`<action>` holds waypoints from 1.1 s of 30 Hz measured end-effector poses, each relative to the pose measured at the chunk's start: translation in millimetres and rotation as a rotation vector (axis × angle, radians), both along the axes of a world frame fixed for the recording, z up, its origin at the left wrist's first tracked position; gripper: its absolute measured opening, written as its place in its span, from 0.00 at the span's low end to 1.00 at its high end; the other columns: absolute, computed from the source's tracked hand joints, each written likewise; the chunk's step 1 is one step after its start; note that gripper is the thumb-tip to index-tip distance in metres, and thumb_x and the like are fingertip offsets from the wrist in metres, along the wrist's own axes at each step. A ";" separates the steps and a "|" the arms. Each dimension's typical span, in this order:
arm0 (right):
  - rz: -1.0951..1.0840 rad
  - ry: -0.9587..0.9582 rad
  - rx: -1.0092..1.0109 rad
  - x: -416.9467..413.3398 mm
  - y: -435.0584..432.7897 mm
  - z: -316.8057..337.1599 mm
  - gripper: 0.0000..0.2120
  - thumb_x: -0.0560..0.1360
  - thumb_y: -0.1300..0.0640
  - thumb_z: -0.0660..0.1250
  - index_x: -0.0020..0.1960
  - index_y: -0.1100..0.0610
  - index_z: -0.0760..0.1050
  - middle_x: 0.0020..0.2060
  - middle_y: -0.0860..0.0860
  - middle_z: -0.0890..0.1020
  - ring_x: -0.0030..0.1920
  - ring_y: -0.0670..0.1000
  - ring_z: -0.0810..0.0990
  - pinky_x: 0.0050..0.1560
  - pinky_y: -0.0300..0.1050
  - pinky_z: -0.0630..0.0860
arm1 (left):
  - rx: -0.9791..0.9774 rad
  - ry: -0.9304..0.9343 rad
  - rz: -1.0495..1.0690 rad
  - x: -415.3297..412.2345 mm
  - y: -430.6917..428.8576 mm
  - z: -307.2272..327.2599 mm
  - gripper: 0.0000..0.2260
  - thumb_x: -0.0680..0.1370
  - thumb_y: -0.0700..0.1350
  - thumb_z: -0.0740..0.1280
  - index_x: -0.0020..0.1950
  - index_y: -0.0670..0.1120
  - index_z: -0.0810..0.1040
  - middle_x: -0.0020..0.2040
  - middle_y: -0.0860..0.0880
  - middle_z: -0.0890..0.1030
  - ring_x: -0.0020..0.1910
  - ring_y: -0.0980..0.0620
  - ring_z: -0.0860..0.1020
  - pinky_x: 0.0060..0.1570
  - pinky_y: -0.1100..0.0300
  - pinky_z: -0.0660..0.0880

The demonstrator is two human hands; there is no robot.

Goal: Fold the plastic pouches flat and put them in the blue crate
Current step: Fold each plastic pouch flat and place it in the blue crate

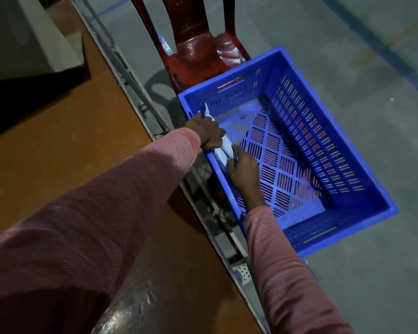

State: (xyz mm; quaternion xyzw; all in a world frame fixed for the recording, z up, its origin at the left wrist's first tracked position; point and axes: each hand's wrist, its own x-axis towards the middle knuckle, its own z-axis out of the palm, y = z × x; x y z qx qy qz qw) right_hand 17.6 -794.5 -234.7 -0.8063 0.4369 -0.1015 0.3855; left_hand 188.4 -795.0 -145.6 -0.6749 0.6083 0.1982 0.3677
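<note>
The bench (pixel 70 150) took up the left side, with a box (pixel 34 44) on its far left corner and a rail (pixel 130 75) running along its right edge. Just beside that edge, to the right and lower than the bench top, stood the crate (pixel 323 150), with open floor (pixel 348 56) to its right. A chair (pixel 196 56) stood behind the crate, touching its far wall. Inside the crate a pouch (pixel 223 150) lay along the left wall, the one nearest the bench. The left hand (pixel 208 133) held the pouch's farther part at that wall, and the right hand (pixel 244 168) held its nearer end, both reaching in from the bench side.
</note>
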 end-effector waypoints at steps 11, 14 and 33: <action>-0.009 0.053 -0.091 -0.4 -6.7 2.4 0.20 0.80 0.50 0.65 0.69 0.55 0.74 0.61 0.56 0.82 0.61 0.60 0.79 0.50 0.54 0.77 | -0.042 0.009 -0.001 -2.0 -3.0 -4.2 0.23 0.83 0.50 0.56 0.80 0.55 0.64 0.79 0.47 0.66 0.77 0.44 0.65 0.74 0.41 0.59; -0.022 0.050 -0.095 -0.8 -8.8 3.7 0.22 0.81 0.49 0.64 0.71 0.56 0.73 0.65 0.55 0.80 0.64 0.59 0.77 0.56 0.54 0.77 | -0.051 0.026 -0.004 -3.6 -2.4 -3.8 0.24 0.84 0.51 0.56 0.81 0.55 0.62 0.79 0.47 0.65 0.77 0.44 0.64 0.74 0.42 0.59; 0.122 -0.162 -0.354 -66.6 86.4 191.8 0.16 0.80 0.48 0.63 0.65 0.51 0.78 0.54 0.52 0.83 0.58 0.56 0.78 0.55 0.52 0.76 | -1.127 0.289 0.534 -105.9 242.7 179.4 0.17 0.79 0.49 0.61 0.66 0.52 0.80 0.56 0.49 0.83 0.58 0.44 0.78 0.61 0.46 0.72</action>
